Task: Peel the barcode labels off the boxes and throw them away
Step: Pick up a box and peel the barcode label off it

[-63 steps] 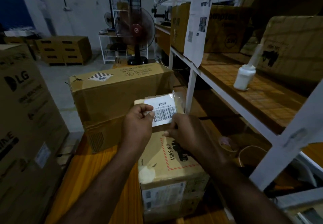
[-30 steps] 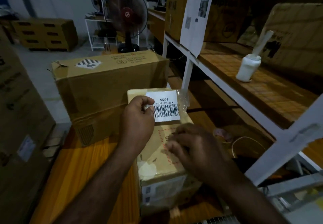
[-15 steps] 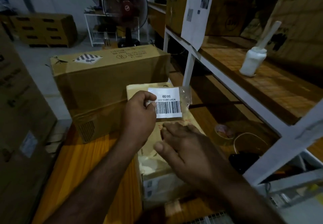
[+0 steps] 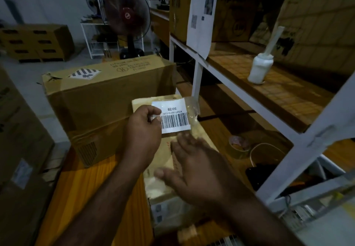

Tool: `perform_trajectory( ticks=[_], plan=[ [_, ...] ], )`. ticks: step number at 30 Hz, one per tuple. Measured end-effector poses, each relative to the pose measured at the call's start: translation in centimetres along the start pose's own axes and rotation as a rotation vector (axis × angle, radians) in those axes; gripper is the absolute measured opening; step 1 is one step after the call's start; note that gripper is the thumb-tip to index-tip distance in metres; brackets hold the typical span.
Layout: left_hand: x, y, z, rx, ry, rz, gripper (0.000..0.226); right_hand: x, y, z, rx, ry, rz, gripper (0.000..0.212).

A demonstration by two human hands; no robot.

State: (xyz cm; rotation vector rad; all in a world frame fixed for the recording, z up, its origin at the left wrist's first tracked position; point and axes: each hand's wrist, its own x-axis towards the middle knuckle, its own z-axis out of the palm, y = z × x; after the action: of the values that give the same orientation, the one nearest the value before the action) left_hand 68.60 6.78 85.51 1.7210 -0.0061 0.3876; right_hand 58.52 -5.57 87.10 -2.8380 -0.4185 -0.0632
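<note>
A white barcode label with clear tape on its right edge is pinched at its left side by my left hand, held just above a small tan cardboard box. My right hand lies flat on top of that box with its fingers spread, holding nothing. The small box stands on an orange wooden surface. Behind it sits a larger brown carton with a striped diamond sticker on top.
A white metal rack with wooden shelves runs along the right, carrying a white glue bottle and cartons. A tape roll lies on the lower shelf. A large box stands left; a pedestal fan stands behind.
My right hand let go of the label, dropped onto the small box and spread flat. My left hand kept the label. The view tilted down and drew closer.
</note>
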Motion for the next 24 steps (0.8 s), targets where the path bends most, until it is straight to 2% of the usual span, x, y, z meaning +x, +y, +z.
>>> perform_trajectory(
  ticks=[1,3,6,7,10,14,17,19,22,24],
  plan=[
    [-0.1,-0.1,0.0,-0.032,0.003,-0.007,0.023,-1.1,0.0,0.0,-0.038,-0.021,-0.025,0.104],
    [-0.1,-0.2,0.2,-0.039,-0.008,-0.016,0.022,-3.3,0.1,-0.4,-0.126,0.094,-0.098,0.096],
    [0.1,-0.3,0.3,-0.009,-0.012,-0.009,0.015,-1.7,1.0,-1.0,0.039,-0.008,0.001,0.108],
    [0.3,-0.2,0.3,0.006,-0.012,0.004,0.015,-0.7,1.0,-0.7,0.076,0.006,-0.010,0.108],
    [0.7,-0.1,0.6,0.052,-0.012,0.010,0.017,1.3,0.5,-0.3,0.047,0.112,-0.007,0.086],
    [0.6,0.1,0.7,0.029,-0.011,-0.014,0.022,-2.3,0.9,-1.0,0.107,0.036,-0.063,0.077],
    [0.4,0.2,0.6,0.032,-0.048,-0.023,0.023,-4.3,1.9,-1.8,0.132,0.190,-0.086,0.063],
    [0.4,0.2,0.5,0.023,-0.066,-0.017,0.023,-3.8,2.5,-2.1,0.170,0.114,-0.016,0.069],
    [0.5,0.2,0.2,-0.003,-0.097,-0.017,0.021,-2.5,3.2,-1.5,0.010,0.000,-0.020,0.072],
    [0.9,0.1,0.0,-0.024,-0.134,-0.025,0.022,-1.9,2.6,-0.4,-0.020,0.006,-0.014,0.075]
  ],
)
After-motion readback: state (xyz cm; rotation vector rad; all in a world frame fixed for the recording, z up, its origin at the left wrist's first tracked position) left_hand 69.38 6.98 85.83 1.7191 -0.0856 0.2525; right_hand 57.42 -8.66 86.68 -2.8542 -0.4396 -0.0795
